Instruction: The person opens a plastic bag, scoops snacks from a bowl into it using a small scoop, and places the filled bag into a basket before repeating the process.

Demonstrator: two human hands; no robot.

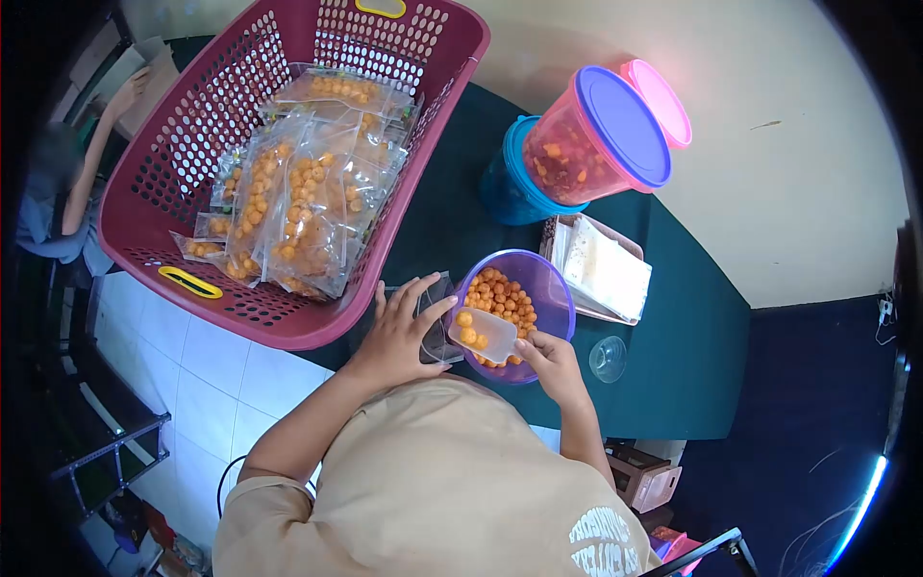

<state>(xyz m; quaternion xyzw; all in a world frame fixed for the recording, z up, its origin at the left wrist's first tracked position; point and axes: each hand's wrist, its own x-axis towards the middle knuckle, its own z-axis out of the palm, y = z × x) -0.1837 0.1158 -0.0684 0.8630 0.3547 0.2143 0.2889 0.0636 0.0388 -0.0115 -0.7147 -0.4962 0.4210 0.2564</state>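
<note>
My right hand (551, 363) grips the handle of a translucent white scoop (493, 337), which carries a few orange snack balls (468, 330). Below the scoop is a purple bucket (553, 279) partly filled with more orange balls (500, 291). At the bucket's left side, my left hand (404, 332) holds a clear plastic bag (437, 322) by its mouth, fingers curved around it. The scoop's front edge is at the bag's opening. Much of the bag is hidden behind the left hand.
A maroon basket (423, 183) with filled bags (308, 192) stands left. At the back are a pink tub (577, 144) with a purple lid and a blue tub (514, 192). A tray of white packets (601, 269) and a clear cup (608, 359) sit right. Another person's arm (87, 163) shows far left.
</note>
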